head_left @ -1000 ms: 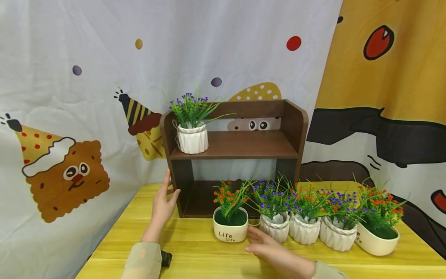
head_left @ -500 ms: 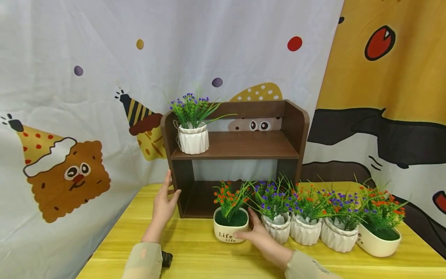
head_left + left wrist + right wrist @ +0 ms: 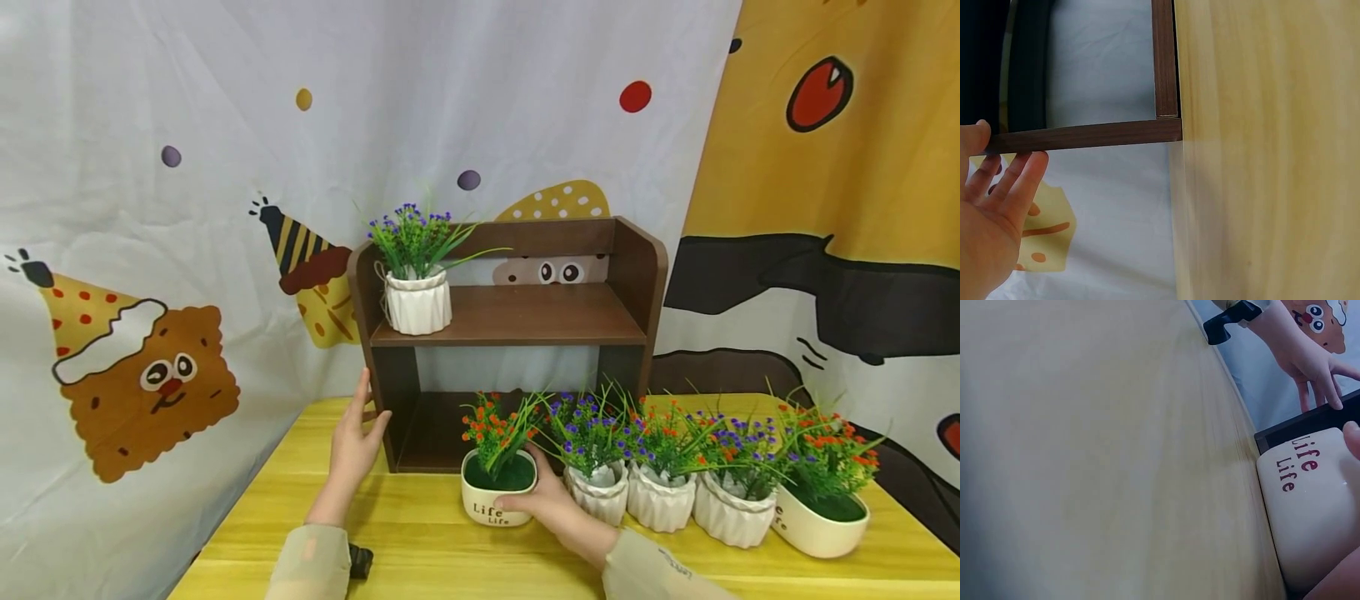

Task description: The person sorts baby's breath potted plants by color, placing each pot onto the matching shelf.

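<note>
My left hand point(image 3: 356, 443) touches the left side panel of a dark brown two-tier shelf point(image 3: 510, 340), fingers straight along the outside and thumb across the front edge. In the left wrist view, the fingertips meet the brown panel point(image 3: 1097, 135). My right hand point(image 3: 553, 502) grips the right side of a cream "Life" potted plant point(image 3: 480, 493) with orange-red flowers, thumb on the front. That pot stands on the wooden table before the shelf; the right wrist view shows its lettered pot point(image 3: 1310, 494). A white pleated pot point(image 3: 418, 305) with purple flowers stands on the upper tier's left.
Right of my right hand stand several potted plants in a row: white pleated pots point(image 3: 662, 502) with purple or orange-red flowers and another cream pot point(image 3: 821, 529). A patterned curtain point(image 3: 225, 100) hangs behind the yellow wooden table point(image 3: 420, 542).
My right hand has moved left from beside the cream pot and taken hold of it, thumb now over the front. The pot and my left hand stay put.
</note>
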